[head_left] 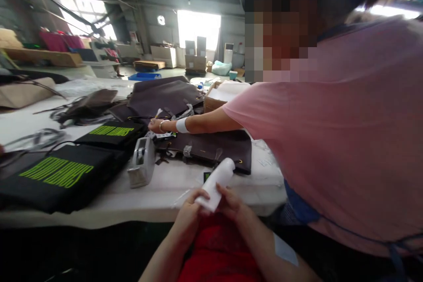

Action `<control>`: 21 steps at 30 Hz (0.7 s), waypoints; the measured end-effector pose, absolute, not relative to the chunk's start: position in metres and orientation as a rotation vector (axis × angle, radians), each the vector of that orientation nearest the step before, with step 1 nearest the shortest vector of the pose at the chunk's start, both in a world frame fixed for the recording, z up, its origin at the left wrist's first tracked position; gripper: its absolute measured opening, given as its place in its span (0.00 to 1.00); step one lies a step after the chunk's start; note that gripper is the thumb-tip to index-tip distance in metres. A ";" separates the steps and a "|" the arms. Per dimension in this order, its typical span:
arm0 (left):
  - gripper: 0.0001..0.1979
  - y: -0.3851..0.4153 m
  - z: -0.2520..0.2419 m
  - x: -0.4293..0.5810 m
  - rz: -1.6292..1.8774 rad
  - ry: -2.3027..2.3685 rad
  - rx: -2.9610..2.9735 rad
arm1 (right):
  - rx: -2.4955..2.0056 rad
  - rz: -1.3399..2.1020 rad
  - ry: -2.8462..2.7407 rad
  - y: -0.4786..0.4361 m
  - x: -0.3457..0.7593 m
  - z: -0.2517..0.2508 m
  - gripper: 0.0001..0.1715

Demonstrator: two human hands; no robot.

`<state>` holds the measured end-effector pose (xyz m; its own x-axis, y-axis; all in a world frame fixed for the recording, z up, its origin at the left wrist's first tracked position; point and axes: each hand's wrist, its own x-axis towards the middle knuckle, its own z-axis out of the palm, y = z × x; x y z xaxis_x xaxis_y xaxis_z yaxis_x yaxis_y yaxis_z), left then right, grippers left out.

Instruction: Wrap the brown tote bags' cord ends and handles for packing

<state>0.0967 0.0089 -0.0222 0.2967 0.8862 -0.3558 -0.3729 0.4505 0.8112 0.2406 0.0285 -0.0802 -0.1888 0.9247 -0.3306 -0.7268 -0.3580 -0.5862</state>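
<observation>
A white rolled-up sheet [220, 178], of paper or thin foam, is held low in front of my body, tilted up and away to the right. My left hand [194, 205] grips its near end from the left, with the thumb on top. From the right, my right hand [231, 202] closes round the same end, and some of its fingers are hidden behind the roll. Just beyond the roll's far end lies a dark brown bag [218, 143] with plastic-wrapped fittings. A small black tag with green print [206, 177] shows beside the roll.
A grey tape dispenser [142, 163] stands left of my hands, beside black bags with green lettering [59, 176]. At the right, a co-worker in pink [330, 141] leans in; their hand [157, 125] reaches across the table [185, 185]. More brown bags [161, 94] and a cardboard box [213, 103] lie behind.
</observation>
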 end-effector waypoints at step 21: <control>0.34 0.034 -0.037 0.069 0.771 1.138 1.100 | -0.906 1.797 -0.576 0.023 0.248 -0.079 0.33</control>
<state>0.0694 0.0345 -0.0368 0.2756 0.9101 -0.3095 0.0499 0.3079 0.9501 0.2479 0.0229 -0.0787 -0.2184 0.9225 -0.3183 -0.5654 -0.3855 -0.7292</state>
